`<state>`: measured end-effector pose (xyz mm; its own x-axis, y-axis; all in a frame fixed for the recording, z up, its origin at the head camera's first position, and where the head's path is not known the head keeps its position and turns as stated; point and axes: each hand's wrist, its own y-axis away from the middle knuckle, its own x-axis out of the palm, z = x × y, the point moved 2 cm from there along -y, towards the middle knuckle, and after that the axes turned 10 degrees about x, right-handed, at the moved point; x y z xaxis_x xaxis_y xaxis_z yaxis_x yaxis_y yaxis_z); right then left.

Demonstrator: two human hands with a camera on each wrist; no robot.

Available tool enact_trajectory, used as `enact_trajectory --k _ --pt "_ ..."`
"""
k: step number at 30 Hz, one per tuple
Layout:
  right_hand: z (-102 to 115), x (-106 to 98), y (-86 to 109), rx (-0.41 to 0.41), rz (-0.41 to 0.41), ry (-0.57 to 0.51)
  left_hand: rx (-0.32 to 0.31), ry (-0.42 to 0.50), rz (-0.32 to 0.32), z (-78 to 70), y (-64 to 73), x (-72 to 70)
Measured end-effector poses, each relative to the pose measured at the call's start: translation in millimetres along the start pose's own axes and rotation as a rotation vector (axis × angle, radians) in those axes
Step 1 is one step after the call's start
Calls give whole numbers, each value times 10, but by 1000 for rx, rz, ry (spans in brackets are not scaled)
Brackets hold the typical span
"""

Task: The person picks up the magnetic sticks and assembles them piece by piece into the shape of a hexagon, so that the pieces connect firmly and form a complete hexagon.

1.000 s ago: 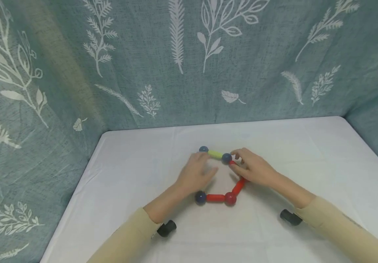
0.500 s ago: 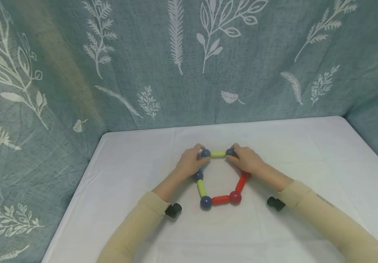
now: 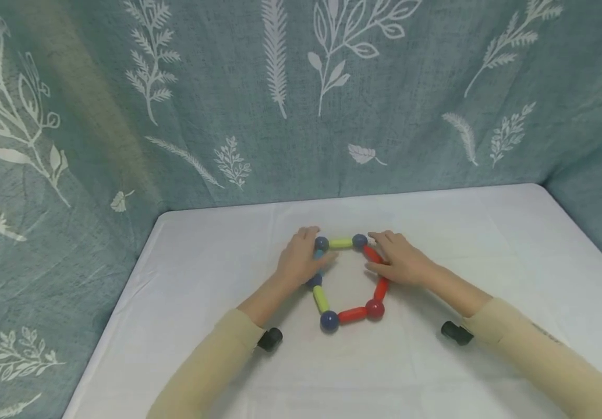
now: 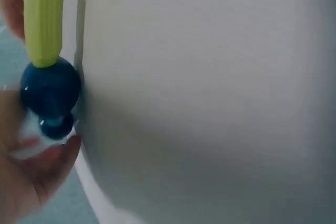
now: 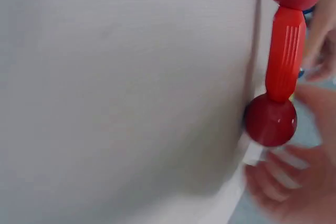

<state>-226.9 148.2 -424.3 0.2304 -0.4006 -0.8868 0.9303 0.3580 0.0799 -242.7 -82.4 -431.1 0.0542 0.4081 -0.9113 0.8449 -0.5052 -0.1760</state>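
Observation:
A six-sided ring of toy rods and balls lies on the white table [image 3: 217,273]. Yellow-green rods [image 3: 340,242] form its far and near-left sides, and a blue rod [image 3: 319,254] is partly hidden at the far left. Red rods [image 3: 352,315] make up the others. Over the left side my left hand [image 3: 298,259] has its fingers spread around the far-left blue ball [image 3: 321,243] and blue rod. Relaxed fingers of my right hand [image 3: 406,259] lie beside the far-right blue ball [image 3: 360,241], the thumb over the ring's right side. A red ball [image 5: 271,120] shows near that hand.
Patterned green-blue cloth [image 3: 290,157] hangs behind the table's far edge and along both sides. Small black wrist devices [image 3: 271,339] project from under both sleeves [image 3: 212,361].
First both hands moved to the ring's far balls and its left side joined up. Since then both hands have loosened, and the right has drawn back slightly to the right.

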Motion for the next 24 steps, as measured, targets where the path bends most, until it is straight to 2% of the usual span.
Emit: enact_trajectory --k 2,4,5,6,7,9,14,18,20,22,24 --pt "-7 -4 92 -145 -23 28 234 -20 58 -18 91 -62" --pt "-13 0 190 -274 -5 51 470 -41 139 -37 205 -114" --pt "-17 7 237 -319 18 59 565 -48 176 -42 265 -133" --pt "-23 16 280 -348 43 63 632 -52 204 -38 321 -140" --pt "-30 28 317 -361 62 68 665 -60 223 -34 373 -141" --pt "-53 51 371 -348 80 82 642 -60 244 -19 453 -124" --pt "-101 58 428 -275 52 61 462 7 224 9 530 -48" --pt "-139 57 439 -234 37 7 435 43 192 -10 562 -36" --pt "-158 49 437 -184 9 -29 393 70 164 -12 586 -38" --pt "-175 29 421 -124 -54 -50 292 87 125 -6 608 -45" --pt "-186 0 387 -52 -123 -54 144 100 72 12 614 -53"
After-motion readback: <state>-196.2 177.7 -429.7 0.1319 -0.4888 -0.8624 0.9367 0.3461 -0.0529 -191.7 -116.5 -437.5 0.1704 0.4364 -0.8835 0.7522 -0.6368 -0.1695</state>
